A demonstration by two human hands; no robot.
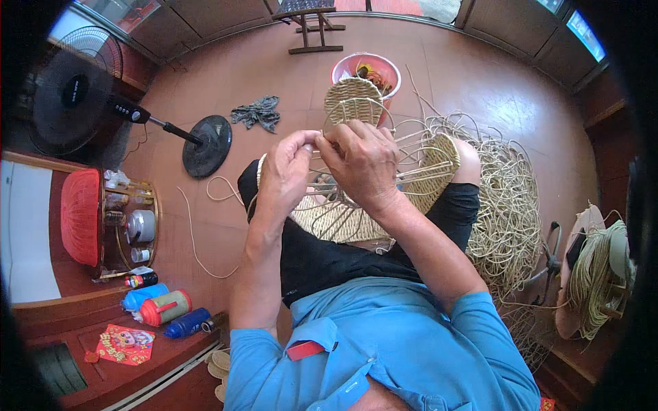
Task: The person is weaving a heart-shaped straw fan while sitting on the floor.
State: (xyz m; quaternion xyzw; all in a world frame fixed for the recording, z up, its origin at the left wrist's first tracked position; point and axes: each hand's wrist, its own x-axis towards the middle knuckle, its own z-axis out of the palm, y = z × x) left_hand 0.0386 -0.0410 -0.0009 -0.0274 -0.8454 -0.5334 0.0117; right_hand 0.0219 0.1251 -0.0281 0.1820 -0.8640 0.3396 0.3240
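Observation:
A straw-coloured woven piece (356, 227) lies across my lap, with curved panels around an open middle of thin rods and loose cords. At its far end stands a rounded woven panel (346, 103) with a bare looped frame in front. Above the open middle, my left hand (289, 164) pinches a thin cord between thumb and forefinger. My right hand (364, 163) meets it at the fingertips, its fingers curled and closed on the same spot. The exact grip of the right fingers is hidden behind the back of that hand.
A big heap of loose cord (510, 205) lies at my right, beside a hanging coil (593, 274). A pink basin (387, 68) stands ahead. On the left are a standing fan (207, 146), a dark cloth (257, 113), a rack (140, 226) and several flasks (164, 308).

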